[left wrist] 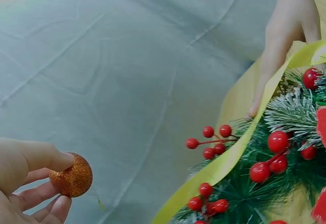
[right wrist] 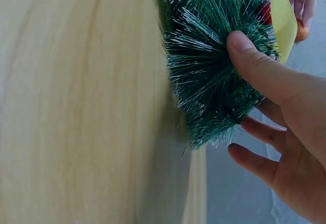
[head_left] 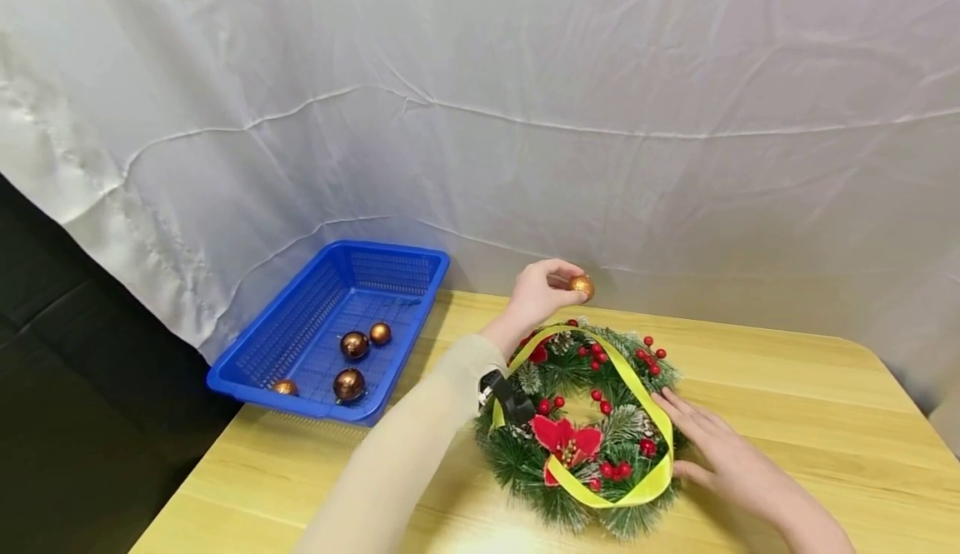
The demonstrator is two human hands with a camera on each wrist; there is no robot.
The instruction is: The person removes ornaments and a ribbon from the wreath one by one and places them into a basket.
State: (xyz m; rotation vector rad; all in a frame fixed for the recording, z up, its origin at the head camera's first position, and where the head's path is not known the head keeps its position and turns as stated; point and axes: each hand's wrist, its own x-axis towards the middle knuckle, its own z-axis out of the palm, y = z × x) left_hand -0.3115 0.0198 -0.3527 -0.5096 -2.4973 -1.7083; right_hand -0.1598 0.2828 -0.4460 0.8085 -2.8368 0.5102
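Observation:
My left hand [head_left: 534, 294] pinches a copper glitter bauble [head_left: 582, 288] between thumb and fingers, above the wreath's far edge. Up close, in the left wrist view, the bauble [left wrist: 72, 175] trails a thin thread. A green Christmas wreath [head_left: 504, 462] lies on the table, trimmed with red berries, frosted sprigs and a red poinsettia [head_left: 567, 441]. Across its top loops a yellow ribbon [head_left: 649, 487]. At the wreath's right side rests my right hand [head_left: 722, 454], fingers extended. The right wrist view has its thumb [right wrist: 254, 63] against the green needles and the other fingers beside the rim.
Left of the wreath, a blue plastic basket [head_left: 441, 275] holds several copper and brown baubles [head_left: 349, 384]. The wooden table [head_left: 795, 387] runs back to a pale hanging cloth [head_left: 675, 187]. A black strap [head_left: 516, 400] circles my left wrist, over the wreath's left side.

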